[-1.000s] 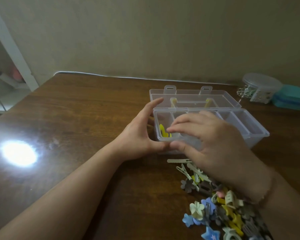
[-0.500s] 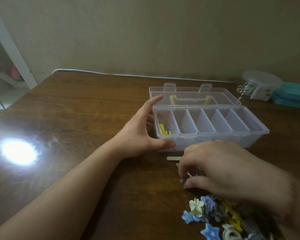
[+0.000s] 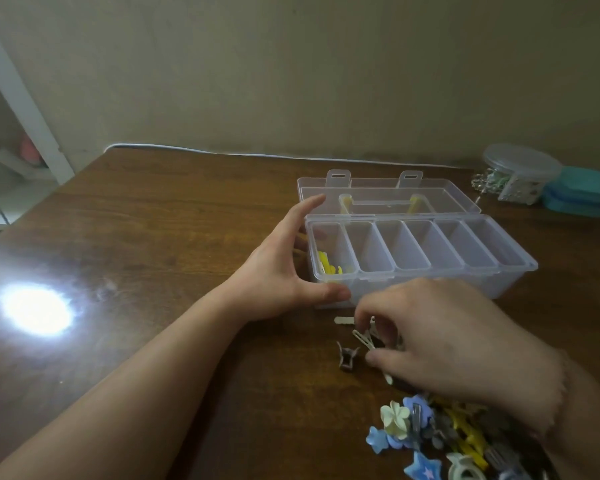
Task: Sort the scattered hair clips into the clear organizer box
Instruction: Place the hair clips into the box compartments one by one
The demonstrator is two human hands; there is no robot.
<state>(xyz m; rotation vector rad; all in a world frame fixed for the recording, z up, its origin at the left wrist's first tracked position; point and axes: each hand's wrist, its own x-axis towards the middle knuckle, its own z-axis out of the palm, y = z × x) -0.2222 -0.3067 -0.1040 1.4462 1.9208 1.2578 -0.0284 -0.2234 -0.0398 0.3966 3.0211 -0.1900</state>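
Right hand [image 3: 454,337] is off the organizer box [image 3: 420,252] compared with a second ago, when it lay over the compartments; it now sits low over the surface [image 3: 160,216], just in front of the box. Left hand [image 3: 284,271] has not moved.

Left hand pose: forearm comes in from lower left, palm faces the box's left end, fingers spread up along that end wall, thumb pressed on the front left corner. Grip is wide and straight-fingered, bracing the box rather than curled round it.

Right hand pose: back of hand up, wrist at lower right, fingers curled down. Thumb and fingertips pinch a pale slim clip [image 3: 363,338] at the near edge of the pile; motion blur, so exact contact is unclear.

Box: lid hinged open and lying flat behind, six compartments in a row. Yellow clips [image 3: 328,265] in the leftmost one.

Loose clips: grey claw clip [image 3: 347,356] alone, just left of the right hand. Main pile [image 3: 440,445] at lower right, partly under the right wrist: cream flower, blue stars, yellow pieces.

Far right corner: clear round tub [image 3: 518,174] beside a teal case [image 3: 582,197]. No readable writing or labels anywhere.
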